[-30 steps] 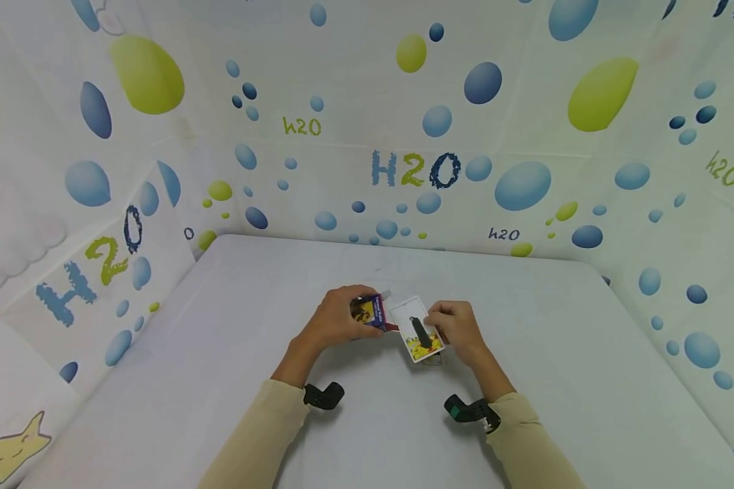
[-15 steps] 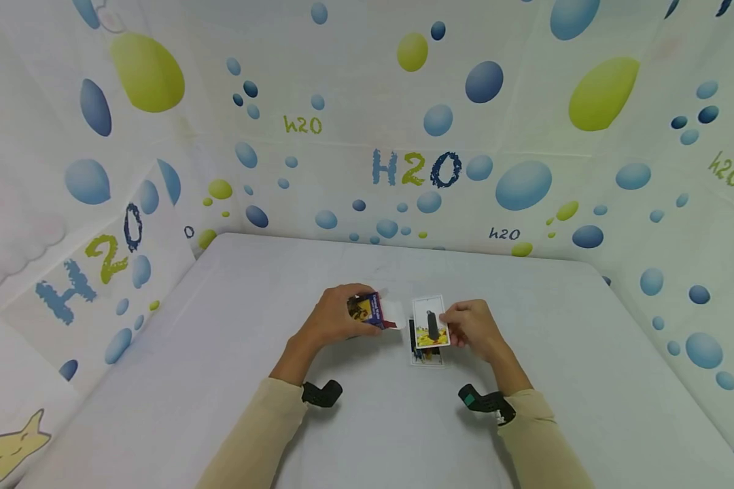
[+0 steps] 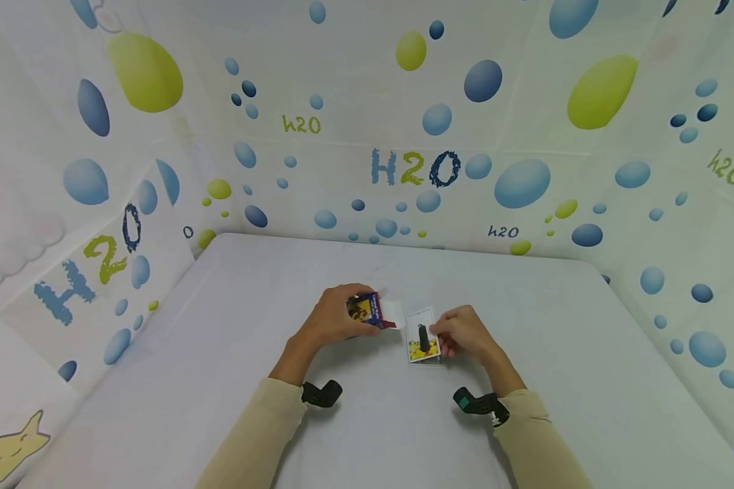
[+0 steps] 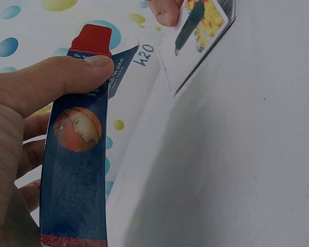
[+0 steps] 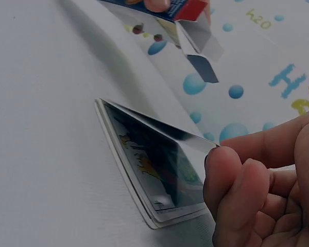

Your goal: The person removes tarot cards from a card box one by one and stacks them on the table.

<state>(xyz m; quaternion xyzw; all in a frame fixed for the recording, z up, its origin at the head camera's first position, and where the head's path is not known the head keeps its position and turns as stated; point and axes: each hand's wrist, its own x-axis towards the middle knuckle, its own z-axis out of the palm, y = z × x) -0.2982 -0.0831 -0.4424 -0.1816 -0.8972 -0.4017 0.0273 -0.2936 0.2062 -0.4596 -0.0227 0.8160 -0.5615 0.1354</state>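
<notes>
My left hand (image 3: 335,316) grips a dark blue and red card box (image 4: 78,175) with a round face picture on its narrow side. The box's end flaps (image 5: 203,33) hang open toward the right. Thumb and fingertips of my right hand (image 3: 465,331) pinch the edge of a picture card (image 3: 421,333), white-bordered with a dark figure above yellow. That card is tilted over a small stack of cards (image 5: 126,180) on the table, its far edge low at the stack in the right wrist view. It covers most of the stack in the head view.
A white-covered table (image 3: 367,421) spreads under both hands. Behind and beside it hangs a white cloth (image 3: 355,81) printed with blue and green drops and "H2O" lettering. Each wrist wears a black camera mount (image 3: 321,394).
The right hand carried the card away from the box to the right, then lowered it down over the stack. The left hand and box stayed nearly still.
</notes>
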